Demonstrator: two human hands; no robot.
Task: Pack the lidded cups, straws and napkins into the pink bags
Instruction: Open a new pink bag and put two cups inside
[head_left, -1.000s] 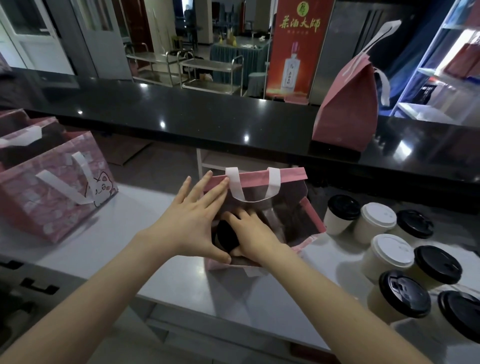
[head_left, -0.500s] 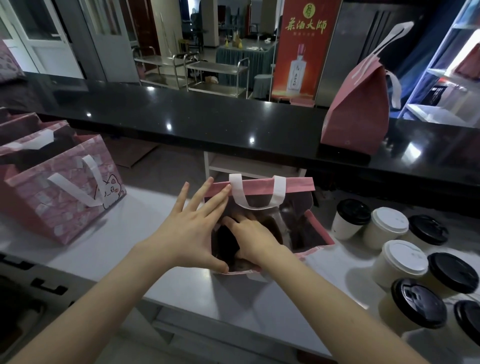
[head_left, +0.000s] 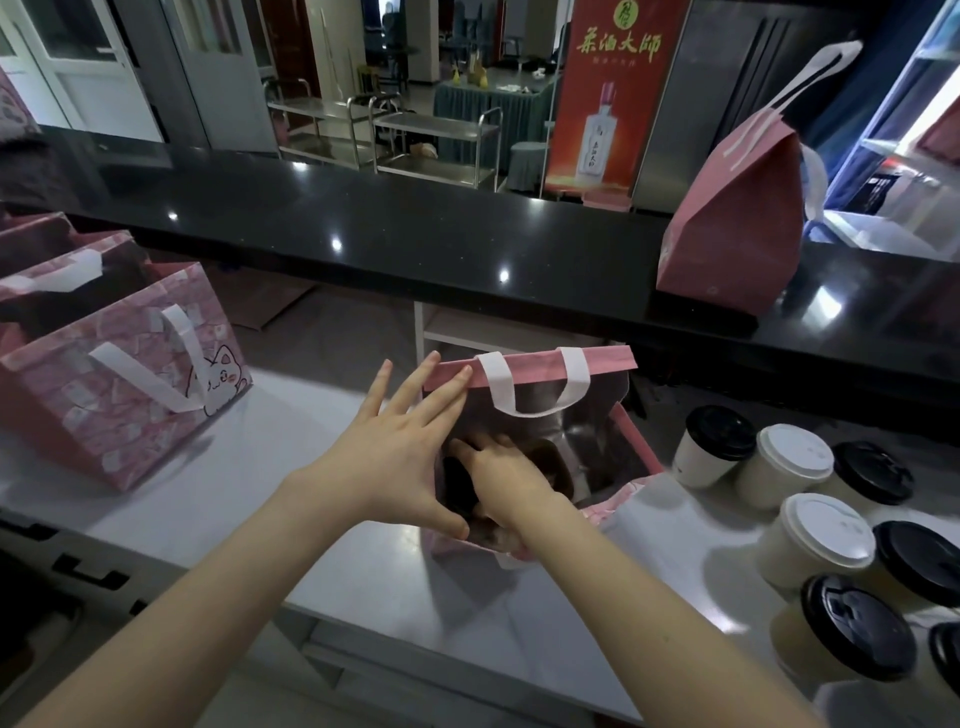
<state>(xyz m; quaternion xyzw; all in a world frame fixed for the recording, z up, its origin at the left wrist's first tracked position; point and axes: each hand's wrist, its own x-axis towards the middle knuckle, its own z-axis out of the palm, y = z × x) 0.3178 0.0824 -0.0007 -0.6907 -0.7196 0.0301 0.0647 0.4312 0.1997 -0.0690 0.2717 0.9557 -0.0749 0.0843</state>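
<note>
An open pink bag with white handles stands on the white worktop in front of me. My left hand lies flat with straight fingers against the bag's left wall, holding the mouth open. Inside the bag, my right hand curls over a dark-lidded cup; its fingertips are partly hidden. Several more lidded cups, some with black lids and some with white lids, stand grouped on the worktop to the right. I see no straws or napkins.
A pink cat-print bag stands at the left with other pink bags behind it. A folded-shut pink bag sits on the raised black counter behind the worktop. The worktop's front edge runs just below my forearms.
My view has shifted slightly, and my right hand has gone a little deeper into the bag. My left hand stays flat on the bag's left side.
</note>
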